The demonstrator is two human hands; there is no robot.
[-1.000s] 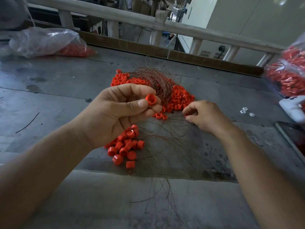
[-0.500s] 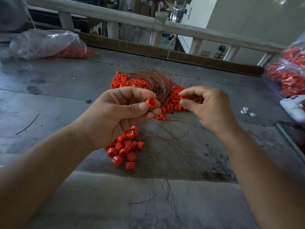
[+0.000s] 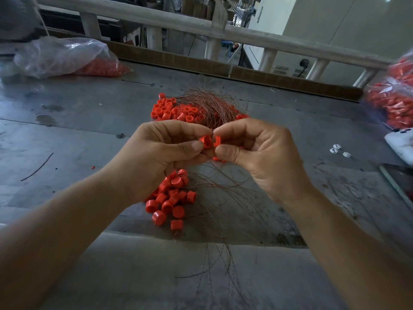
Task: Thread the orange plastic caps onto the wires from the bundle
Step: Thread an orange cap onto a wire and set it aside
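My left hand (image 3: 165, 157) pinches an orange cap (image 3: 206, 141) between thumb and fingers above the table's middle. My right hand (image 3: 257, 153) meets it fingertip to fingertip and pinches a second small orange piece (image 3: 217, 140) right beside that cap. I cannot tell whether a wire runs through either one. Behind the hands lies a tangled bundle of thin copper-coloured wires (image 3: 210, 104) on a heap of loose orange caps (image 3: 172, 110). Below my left hand sits a pile of closed orange caps (image 3: 172, 202), with wire strands (image 3: 221, 222) trailing toward me.
A clear bag of orange caps (image 3: 67, 57) lies at the back left, another bag (image 3: 393, 101) at the right edge. A white device (image 3: 402, 144) and a dark flat object (image 3: 400, 182) sit at the right. Small white bits (image 3: 337, 148) lie nearby. A railing (image 3: 201, 25) borders the grey table (image 3: 67, 130).
My right hand has risen from the table and moved left until its fingertips meet my left hand's, bringing a small orange piece up against the held cap.
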